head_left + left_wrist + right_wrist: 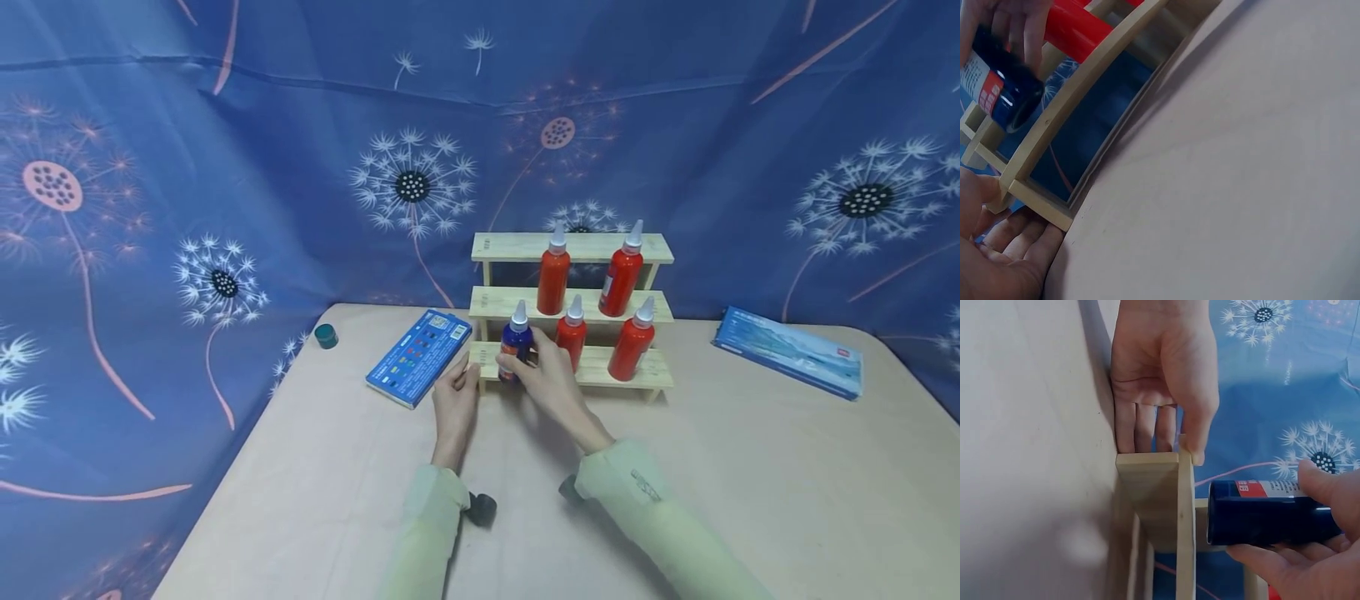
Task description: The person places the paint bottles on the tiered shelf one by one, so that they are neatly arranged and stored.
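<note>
My right hand (553, 379) grips a dark blue squeeze bottle (515, 340) with a silver nozzle cap, over the left end of the lowest shelf. In the right wrist view the bottle's base (1216, 514) stands slightly apart from the shelf board. At the left end of the three-tier wooden rack (510, 247), my left hand (454, 408) holds the front corner. Its thumb lies on the board and its fingers are at the leg, as the right wrist view shows. Two red bottles (553, 285) stand on the middle shelf, two more red bottles (632, 346) on the lowest.
Left of the rack lies a flat blue box (420, 357) printed with colour swatches, close to my left hand. A small teal jar (326, 336) sits at the table's left edge. Another blue box (787, 350) lies to the right. A blue dandelion-print cloth (300, 167) hangs behind.
</note>
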Motion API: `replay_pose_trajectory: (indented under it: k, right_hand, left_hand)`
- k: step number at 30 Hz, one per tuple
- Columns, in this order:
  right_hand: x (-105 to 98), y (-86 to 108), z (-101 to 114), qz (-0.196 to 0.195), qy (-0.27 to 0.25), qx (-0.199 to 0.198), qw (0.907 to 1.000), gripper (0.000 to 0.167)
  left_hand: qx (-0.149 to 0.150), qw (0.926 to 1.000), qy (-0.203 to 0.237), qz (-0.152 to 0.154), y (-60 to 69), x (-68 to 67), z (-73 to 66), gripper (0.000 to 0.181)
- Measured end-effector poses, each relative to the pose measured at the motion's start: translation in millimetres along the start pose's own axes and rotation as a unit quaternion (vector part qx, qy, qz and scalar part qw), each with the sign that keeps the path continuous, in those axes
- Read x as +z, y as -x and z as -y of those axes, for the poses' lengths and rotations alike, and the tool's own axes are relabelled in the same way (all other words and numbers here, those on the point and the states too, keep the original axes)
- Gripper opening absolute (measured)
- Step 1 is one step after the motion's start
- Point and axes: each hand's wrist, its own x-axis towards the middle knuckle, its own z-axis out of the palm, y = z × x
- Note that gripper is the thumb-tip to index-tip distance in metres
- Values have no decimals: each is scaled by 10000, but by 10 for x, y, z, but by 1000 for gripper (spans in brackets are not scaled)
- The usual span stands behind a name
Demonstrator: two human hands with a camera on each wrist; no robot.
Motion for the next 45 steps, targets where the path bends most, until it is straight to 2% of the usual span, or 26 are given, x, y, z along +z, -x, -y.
replay_pose_trajectory:
  k: [6, 16, 25, 29, 35, 41, 45]
  right_hand:
    - [2, -75, -44, -260, 105, 99, 9996, 53]
    - [-38, -143, -87, -439, 120, 104, 9989, 53]
    - [-44, -174, -12, -355, 115, 247, 9990, 58]
    - [-14, -172, -30, -238, 135, 279, 9992, 60]
    - [21, -134, -61, -33, 186, 281, 9994, 75]
    - [-8, -98, 3, 58, -9, 398, 9992, 86]
    - [-19, -20, 56, 136, -168, 340, 9992, 88]
  left_hand:
    - [64, 9999, 32, 137, 25, 52, -27, 40]
    - [280, 9995, -26, 118, 45, 109, -78, 38]
    - [311, 9994, -100, 82, 26, 104, -131, 39]
    - [260, 9996, -14, 81, 29, 87, -104, 39]
    - [187, 9998, -17, 86, 50, 60, -48, 39]
    - [248, 9996, -123, 42, 30, 34, -10, 40]
    - [126, 9997, -212, 36, 31, -11, 8, 41]
